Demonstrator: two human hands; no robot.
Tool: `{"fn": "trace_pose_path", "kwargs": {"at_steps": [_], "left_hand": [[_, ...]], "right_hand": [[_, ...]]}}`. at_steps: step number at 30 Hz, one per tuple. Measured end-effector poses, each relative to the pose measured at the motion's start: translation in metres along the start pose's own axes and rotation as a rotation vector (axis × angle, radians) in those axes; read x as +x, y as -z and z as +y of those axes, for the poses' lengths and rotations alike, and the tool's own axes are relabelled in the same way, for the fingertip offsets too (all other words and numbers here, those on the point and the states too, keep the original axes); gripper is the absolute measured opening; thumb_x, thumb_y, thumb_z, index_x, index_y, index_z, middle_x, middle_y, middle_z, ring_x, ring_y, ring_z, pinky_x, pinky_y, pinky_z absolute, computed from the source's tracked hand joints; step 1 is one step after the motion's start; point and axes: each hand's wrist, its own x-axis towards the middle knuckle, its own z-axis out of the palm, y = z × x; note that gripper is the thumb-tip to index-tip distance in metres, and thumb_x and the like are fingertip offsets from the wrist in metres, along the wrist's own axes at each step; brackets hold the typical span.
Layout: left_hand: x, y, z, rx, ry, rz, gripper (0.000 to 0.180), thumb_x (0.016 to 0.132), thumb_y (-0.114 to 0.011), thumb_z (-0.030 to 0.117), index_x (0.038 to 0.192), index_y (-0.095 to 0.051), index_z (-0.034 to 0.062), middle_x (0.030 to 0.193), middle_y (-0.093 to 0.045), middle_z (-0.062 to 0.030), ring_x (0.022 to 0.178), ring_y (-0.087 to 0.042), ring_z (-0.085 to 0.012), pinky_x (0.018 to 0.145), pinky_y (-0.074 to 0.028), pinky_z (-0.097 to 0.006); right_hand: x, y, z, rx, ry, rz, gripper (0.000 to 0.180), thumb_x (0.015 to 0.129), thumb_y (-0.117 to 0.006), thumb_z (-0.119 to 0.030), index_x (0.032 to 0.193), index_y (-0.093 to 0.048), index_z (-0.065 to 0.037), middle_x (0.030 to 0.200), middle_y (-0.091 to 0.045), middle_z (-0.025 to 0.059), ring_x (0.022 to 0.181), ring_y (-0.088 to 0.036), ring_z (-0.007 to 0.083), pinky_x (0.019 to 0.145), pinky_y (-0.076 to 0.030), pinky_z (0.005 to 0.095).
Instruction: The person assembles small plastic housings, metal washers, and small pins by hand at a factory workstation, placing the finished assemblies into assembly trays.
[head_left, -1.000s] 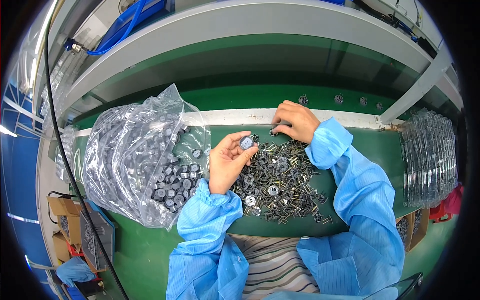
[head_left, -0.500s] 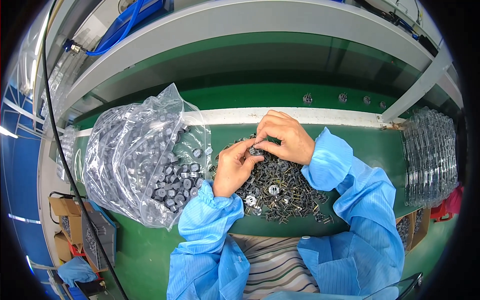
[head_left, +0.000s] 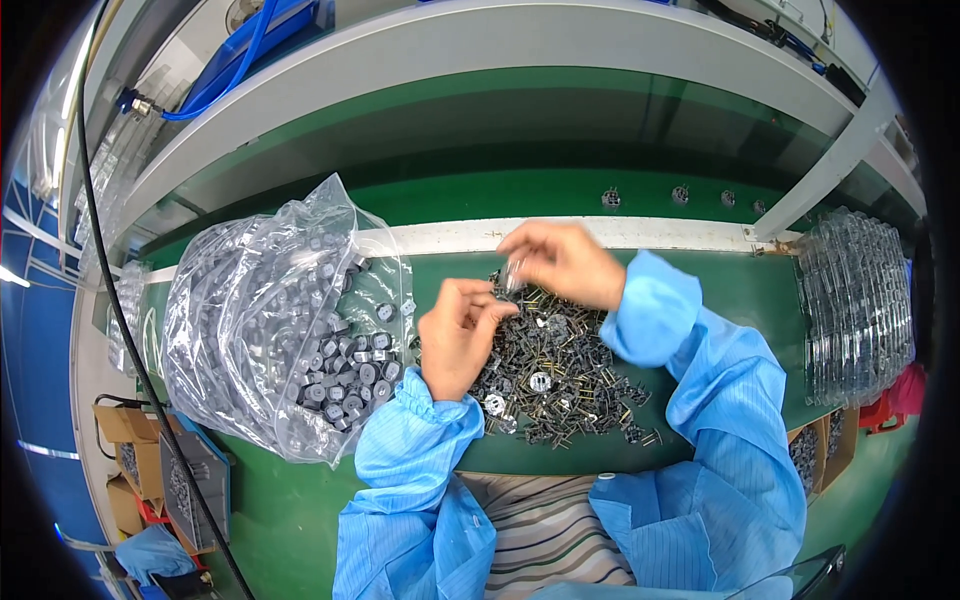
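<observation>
Part (head_left: 515, 275): small, shiny, smeared by motion blur; just above the far edge of the pile (head_left: 565, 400), between thumb and fingers of the right grip (head_left: 568, 264).
Right grip: pinching the part; blurred, over the far side of the pile.
Left grip (head_left: 459, 332): fingers curled toward the thumb, at the left edge of the pile; holding something or not, cannot tell.
Pile: dark pieces with brass-coloured pins, heaped loosely on the green tabletop (head_left: 735, 350).
Discs (head_left: 541, 382): pale, round, lying within the pile, toward its near side.
Bag (head_left: 235, 330): clear plastic, left of the pile.
Caps (head_left: 338, 392): grey, round, many in the bag, clustered thickly toward the pile.
Bar (head_left: 660, 234): white, running across beyond the pile.
Row of parts (head_left: 681, 194): four, spaced apart, past the bar, beyond the pile and rightward.
Trays (head_left: 858, 310): clear, stacked, well right of the pile.
Sleeves (head_left: 655, 315): light blue, cuffed, left and right of the pile.
</observation>
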Motion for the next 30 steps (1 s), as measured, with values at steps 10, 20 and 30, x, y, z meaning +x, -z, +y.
{"fn": "trace_pose_path", "kwargs": {"at_steps": [10,20,30], "left_hand": [[0.026,0.061,-0.021,-1.709,0.493,0.336,0.014,0.101,-0.058,0.015,0.099,-0.057,0.0011,0.095,-0.052,-0.0078,0.070,-0.042,-0.0118,0.056,-0.038,-0.023],[0.018,0.025,-0.022,-1.468,0.383,0.054,0.021,0.095,-0.063,0.005,0.115,-0.059,-0.0001,0.115,-0.057,-0.0120,0.096,-0.053,-0.0197,0.089,-0.046,-0.032],[0.011,0.010,-0.012,-0.112,-0.099,0.026,0.022,0.099,-0.061,0.006,0.119,-0.060,-0.0044,0.106,-0.067,-0.0107,0.082,-0.068,-0.0149,0.070,-0.054,-0.024]], "right_hand": [[0.029,0.063,0.040,-1.231,0.232,0.462,0.019,0.078,-0.076,-0.011,0.095,-0.071,-0.002,0.094,-0.065,0.0101,0.091,-0.061,0.0282,0.081,-0.049,0.0445],[-0.016,-0.044,-0.037,-0.406,0.448,-0.118,0.030,0.084,-0.075,-0.008,0.109,-0.059,-0.003,0.107,-0.054,0.0133,0.094,-0.062,0.0343,0.078,-0.053,0.0407],[0.004,-0.001,-0.025,-0.149,0.264,-0.071,0.016,0.081,-0.075,-0.001,0.094,-0.066,0.000,0.096,-0.065,0.0114,0.086,-0.067,0.0236,0.073,-0.054,0.0325]]}}
